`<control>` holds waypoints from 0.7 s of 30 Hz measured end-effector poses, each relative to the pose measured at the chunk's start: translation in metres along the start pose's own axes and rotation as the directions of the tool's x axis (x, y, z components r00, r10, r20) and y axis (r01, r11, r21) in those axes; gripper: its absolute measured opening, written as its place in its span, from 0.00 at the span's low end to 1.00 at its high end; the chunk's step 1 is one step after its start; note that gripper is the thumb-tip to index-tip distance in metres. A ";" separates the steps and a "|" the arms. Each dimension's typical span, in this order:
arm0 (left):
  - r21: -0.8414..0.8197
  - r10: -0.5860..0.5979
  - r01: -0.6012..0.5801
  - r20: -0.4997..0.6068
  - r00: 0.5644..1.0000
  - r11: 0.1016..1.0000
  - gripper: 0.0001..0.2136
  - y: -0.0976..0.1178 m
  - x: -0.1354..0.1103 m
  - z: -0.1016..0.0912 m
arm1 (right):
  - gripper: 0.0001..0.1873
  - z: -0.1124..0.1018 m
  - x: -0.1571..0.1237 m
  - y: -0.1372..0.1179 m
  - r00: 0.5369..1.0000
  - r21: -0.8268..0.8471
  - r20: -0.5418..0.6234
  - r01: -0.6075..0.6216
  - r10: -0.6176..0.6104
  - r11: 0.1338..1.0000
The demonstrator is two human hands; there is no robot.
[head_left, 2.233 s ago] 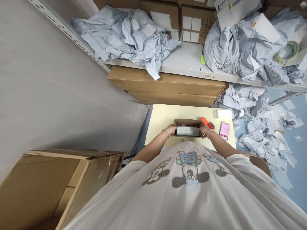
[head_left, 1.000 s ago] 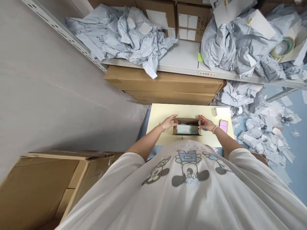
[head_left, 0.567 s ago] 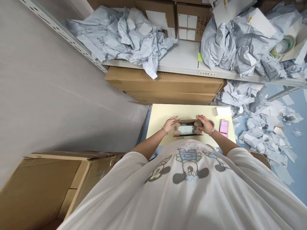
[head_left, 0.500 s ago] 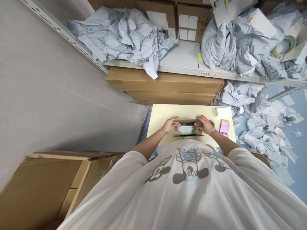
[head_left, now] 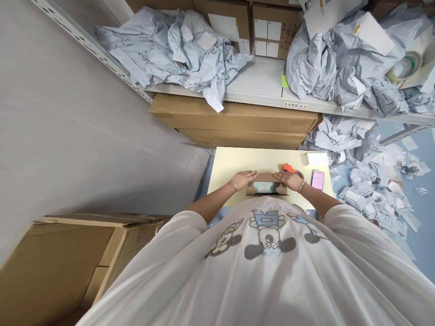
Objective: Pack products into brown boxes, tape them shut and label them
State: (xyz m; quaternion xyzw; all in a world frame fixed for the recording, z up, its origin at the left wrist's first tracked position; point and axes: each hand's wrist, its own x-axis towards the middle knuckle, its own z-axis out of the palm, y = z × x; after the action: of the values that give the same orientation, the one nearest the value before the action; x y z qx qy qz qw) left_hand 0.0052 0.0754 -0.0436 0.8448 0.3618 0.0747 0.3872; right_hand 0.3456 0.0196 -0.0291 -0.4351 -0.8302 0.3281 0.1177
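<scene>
A small brown cardboard box [head_left: 267,192] sits on the pale yellow table [head_left: 234,163], right in front of my body. A pale green packet [head_left: 266,186] shows through the gap between its flaps. My left hand [head_left: 244,177] lies flat on the box's left flap, fingers stretched out. Over on the right flap my right hand [head_left: 288,178] also presses flat. Both wrists wear thin bracelets.
An orange-handled tool [head_left: 288,168] and a pink item [head_left: 318,180] lie on the table to the right of the box. Large flat cartons [head_left: 234,122] sit under a white shelf [head_left: 261,86] heaped with crumpled grey mailers [head_left: 183,50]. An open big carton [head_left: 68,262] stands at lower left. Paper litters the blue floor [head_left: 377,190].
My hands went from holding the box's sides to folding the side flaps inward. Both now press flat on top, and less of the green packet shows.
</scene>
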 end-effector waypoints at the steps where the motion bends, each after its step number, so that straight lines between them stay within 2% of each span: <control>1: -0.023 0.011 -0.011 0.005 1.000 1.000 0.27 0.000 -0.001 0.001 | 0.28 0.001 -0.003 -0.002 1.000 -0.016 0.013 0.007 -0.007 1.000; 6: -0.056 0.106 -0.103 0.049 0.993 0.993 0.30 -0.002 -0.025 -0.004 | 0.37 -0.004 -0.035 -0.010 0.998 -0.036 0.032 0.063 -0.062 0.997; 9: -0.149 0.022 -0.011 0.073 0.997 0.989 0.29 -0.004 -0.049 -0.002 | 0.43 -0.001 -0.055 -0.012 0.998 0.023 0.050 0.030 -0.031 0.999; 11: -0.186 -0.043 0.061 0.098 0.994 0.981 0.36 -0.004 -0.062 0.006 | 0.51 0.007 -0.061 -0.014 0.999 0.058 0.045 -0.001 -0.001 0.998; 14: -0.189 -0.102 0.116 0.082 0.991 0.975 0.47 -0.002 -0.070 0.022 | 0.51 0.022 -0.059 -0.016 0.997 0.107 -0.045 -0.061 0.066 0.992; 18: -0.238 -0.141 0.139 0.008 0.990 0.961 0.47 -0.004 -0.065 0.037 | 0.46 0.036 -0.051 -0.018 0.966 0.199 -0.215 -0.100 0.143 0.975; 21: -0.297 -0.108 0.090 -0.046 0.993 0.951 0.48 -0.006 -0.061 0.044 | 0.45 0.040 -0.050 -0.020 0.947 0.250 -0.284 -0.077 0.149 0.965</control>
State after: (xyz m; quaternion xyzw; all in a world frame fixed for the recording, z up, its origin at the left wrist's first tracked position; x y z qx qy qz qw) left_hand -0.0249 0.0109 -0.0689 0.7558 0.4005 0.1343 0.5003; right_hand 0.3433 -0.0461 -0.0417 -0.5099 -0.7313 0.3606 0.2742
